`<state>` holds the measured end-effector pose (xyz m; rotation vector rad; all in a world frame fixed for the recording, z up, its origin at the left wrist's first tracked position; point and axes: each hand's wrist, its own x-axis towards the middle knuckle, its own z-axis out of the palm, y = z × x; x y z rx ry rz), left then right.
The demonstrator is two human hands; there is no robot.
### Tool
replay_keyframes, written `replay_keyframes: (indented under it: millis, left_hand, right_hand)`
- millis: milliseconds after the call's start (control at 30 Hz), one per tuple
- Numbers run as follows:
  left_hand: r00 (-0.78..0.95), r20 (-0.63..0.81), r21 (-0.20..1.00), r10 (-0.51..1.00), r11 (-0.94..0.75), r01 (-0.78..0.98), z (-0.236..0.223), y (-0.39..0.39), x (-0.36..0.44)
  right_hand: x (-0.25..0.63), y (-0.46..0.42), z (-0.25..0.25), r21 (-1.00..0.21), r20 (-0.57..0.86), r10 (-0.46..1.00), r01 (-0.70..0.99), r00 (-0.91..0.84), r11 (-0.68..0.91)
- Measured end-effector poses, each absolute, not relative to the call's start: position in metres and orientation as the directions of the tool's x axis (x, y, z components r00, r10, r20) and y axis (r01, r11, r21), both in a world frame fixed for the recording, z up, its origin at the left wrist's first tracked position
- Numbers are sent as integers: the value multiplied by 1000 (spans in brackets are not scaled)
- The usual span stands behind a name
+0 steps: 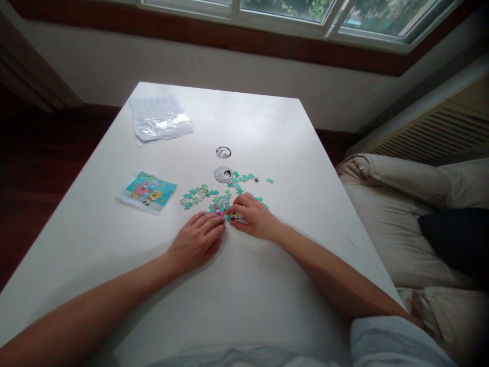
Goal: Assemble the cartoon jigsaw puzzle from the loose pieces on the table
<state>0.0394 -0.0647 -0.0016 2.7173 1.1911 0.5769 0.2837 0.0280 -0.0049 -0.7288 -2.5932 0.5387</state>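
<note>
A partly joined jigsaw puzzle (pixel 221 203) with colourful cartoon figures lies on the white table, mostly teal with a pink figure at its left. My left hand (pixel 198 237) rests with its fingers stretched out along the puzzle's lower left edge. From the right, my right hand (pixel 254 216) bends over the lower right part, thumb and fingertips closed on a puzzle piece (pixel 234 216) there. The fingers partly hide this piece and the picture around it. Loose teal pieces (pixel 195 195) are scattered left of the puzzle, and more loose pieces (pixel 240 179) lie behind it.
A picture card (pixel 150 192) with the cartoon figures lies on the left in a clear sleeve. Papers under clear plastic (pixel 162 120) are at the far left corner. Two round inserts sit in the white table (pixel 267 130). A beige sofa (pixel 385 219) stands on the right.
</note>
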Motion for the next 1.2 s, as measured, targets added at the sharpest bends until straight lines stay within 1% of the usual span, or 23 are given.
replay_keyframes:
  millis: [200, 433, 600, 833, 1033, 1200]
  left_hand:
    - [622, 270, 258, 735, -678, 688, -1, -65, 38]
    - [589, 272, 260, 761, -647, 716, 0, -64, 38]
    - [572, 274, 259, 773, -632, 730, 0, -64, 38]
    - [568, 276, 264, 775, -630, 731, -1, -63, 39]
    - [570, 275, 261, 774, -631, 731, -3, -63, 40]
    - [578, 270, 274, 770, -637, 721, -5, -59, 37]
  right_hand:
    - [291, 35, -3, -442, 299, 512, 359, -805, 822]
    - [295, 35, 2, -354, 311, 384, 269, -869, 896]
    - [293, 32, 2, -297, 316, 342, 250, -885, 922]
    - [287, 29, 3, -336, 313, 362, 254, -878, 907]
    - [285, 28, 4, -314, 300, 356, 261, -885, 913]
    - [285, 30, 1, -328, 322, 340, 233, -883, 915]
